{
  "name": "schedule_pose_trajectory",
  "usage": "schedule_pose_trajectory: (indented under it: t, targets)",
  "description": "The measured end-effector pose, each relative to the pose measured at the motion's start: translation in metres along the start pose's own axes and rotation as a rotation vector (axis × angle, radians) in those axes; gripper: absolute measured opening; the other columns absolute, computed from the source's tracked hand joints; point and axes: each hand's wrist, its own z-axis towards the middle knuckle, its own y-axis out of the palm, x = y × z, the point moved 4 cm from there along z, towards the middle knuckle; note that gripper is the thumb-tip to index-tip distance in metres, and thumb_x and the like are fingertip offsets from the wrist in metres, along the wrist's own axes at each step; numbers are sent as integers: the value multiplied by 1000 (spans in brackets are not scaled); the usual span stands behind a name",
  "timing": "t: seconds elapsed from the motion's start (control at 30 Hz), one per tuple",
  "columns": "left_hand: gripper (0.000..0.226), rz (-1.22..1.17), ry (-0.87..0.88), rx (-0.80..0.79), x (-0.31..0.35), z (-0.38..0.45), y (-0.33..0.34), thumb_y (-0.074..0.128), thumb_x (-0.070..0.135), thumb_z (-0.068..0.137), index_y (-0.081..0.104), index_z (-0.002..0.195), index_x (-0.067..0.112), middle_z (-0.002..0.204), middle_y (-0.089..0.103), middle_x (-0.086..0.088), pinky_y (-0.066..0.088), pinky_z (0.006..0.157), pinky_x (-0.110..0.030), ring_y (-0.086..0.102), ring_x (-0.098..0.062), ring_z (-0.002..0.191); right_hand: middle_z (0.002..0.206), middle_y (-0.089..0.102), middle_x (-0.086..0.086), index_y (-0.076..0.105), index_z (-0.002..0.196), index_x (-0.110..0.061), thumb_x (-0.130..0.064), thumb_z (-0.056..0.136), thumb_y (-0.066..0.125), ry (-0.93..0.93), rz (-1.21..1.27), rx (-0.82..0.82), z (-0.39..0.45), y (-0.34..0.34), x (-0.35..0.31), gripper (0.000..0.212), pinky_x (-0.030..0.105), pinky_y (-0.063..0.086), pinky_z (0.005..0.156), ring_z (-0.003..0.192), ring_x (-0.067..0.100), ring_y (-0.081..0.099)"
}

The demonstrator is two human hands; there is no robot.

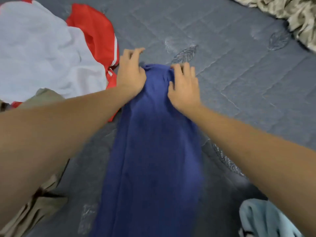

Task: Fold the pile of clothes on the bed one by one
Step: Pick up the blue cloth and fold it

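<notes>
A navy blue garment (153, 151) lies in a long narrow strip down the middle of the grey quilted bed (230, 57), running away from me. My left hand (131, 74) grips its far left corner, fingers curled and thumb on the cloth. At the far right corner, my right hand (183, 86) holds the edge with bent fingers over it and the thumb pressed into the fabric. The pile sits to the left: a pale blue-white garment (42, 48), a red garment with white stripes (95, 31) and a khaki garment (39, 207), partly under my left forearm.
A crumpled beige patterned cloth (290, 16) lies at the bed's far right corner. A light blue cloth (263, 219) sits at the near right. Bare quilt stretches to the right of the navy garment and beyond my hands.
</notes>
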Motion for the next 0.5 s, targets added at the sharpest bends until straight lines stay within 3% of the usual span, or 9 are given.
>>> schedule_pose_trajectory:
  t: [0.03,0.13,0.27,0.37,0.5]
  targets:
    - [63,21,60,3,-3,-19,3,47,7,85,52,147,15,145,48,-15,40,110,-39,49,-33,130,140,50,12,53,138,-12,-20,89,57,-62,-16,1,-19,10,-8,50,49,46,94,124,36,48]
    - [59,119,194,-87,-17,-94,21,45,25,93,52,150,13,159,41,-16,35,118,-45,43,-36,143,161,39,14,45,153,-9,-23,93,53,-118,-5,-105,-85,43,-23,62,49,36,117,148,33,37]
    - [61,214,155,-207,-30,-198,23,51,29,98,41,158,16,169,25,-14,26,125,-52,20,-34,157,170,24,9,35,160,-13,-23,99,50,-52,-66,-209,-166,44,-40,63,50,20,127,158,27,19]
    - [61,191,88,-277,-21,-261,-2,63,24,95,46,152,16,164,33,-13,33,120,-49,30,-33,152,170,24,10,40,158,-13,-20,98,53,17,-26,-263,-236,30,-57,62,51,20,127,158,28,19]
    - [53,104,8,-332,-14,-343,-33,69,22,91,51,141,19,141,47,-3,50,97,-45,49,-24,125,169,26,10,43,156,-14,-15,94,59,84,10,-312,-334,17,-83,64,51,23,126,156,30,24]
